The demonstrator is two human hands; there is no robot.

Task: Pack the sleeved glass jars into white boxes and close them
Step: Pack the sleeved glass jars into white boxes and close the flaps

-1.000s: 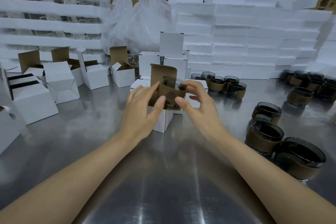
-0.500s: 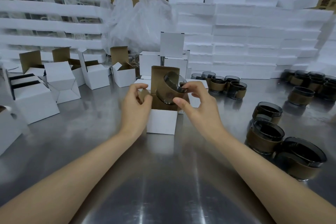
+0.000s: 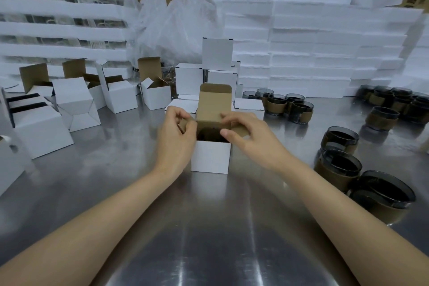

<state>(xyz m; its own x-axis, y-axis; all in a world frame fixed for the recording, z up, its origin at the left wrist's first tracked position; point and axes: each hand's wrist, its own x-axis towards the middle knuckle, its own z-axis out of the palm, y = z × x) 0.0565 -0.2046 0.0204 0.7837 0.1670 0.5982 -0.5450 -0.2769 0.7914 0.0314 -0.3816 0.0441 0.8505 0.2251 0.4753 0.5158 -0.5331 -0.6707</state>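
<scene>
**Operator:** Item one, sleeved jar: half a second ago it was tilted at the mouth of the white box [image 3: 210, 157], held by the right hand [image 3: 249, 139]; now I log it down inside, only a dark shadow showing in the opening. Both hands have gone to the side flaps.

**Clerk:** Finger state?

**Operator:** Left hand [image 3: 177, 138]: fingers curled, pinching the left brown flap [image 3: 185, 123]. Right hand: thumb and fingers pinching the right flap [image 3: 239, 129]. Tall lid flap [image 3: 214, 105] stands upright behind, untouched.

**Clerk:** Handling notes?

**Operator:** Box: thin cardboard, light, I judge it creases easily (grip flaps near the fold, not the tips). Jar: glass, fragile, likely the heavy part; the paper sleeve looks like the grippy place to hold, as on the loose jars [image 3: 337, 169] at right on the steel table [image 3: 209, 239].

**Clerk:** Status?

**Operator:** Packed, not yet closed. Side flaps first, then lid, by my reckoning.
</scene>
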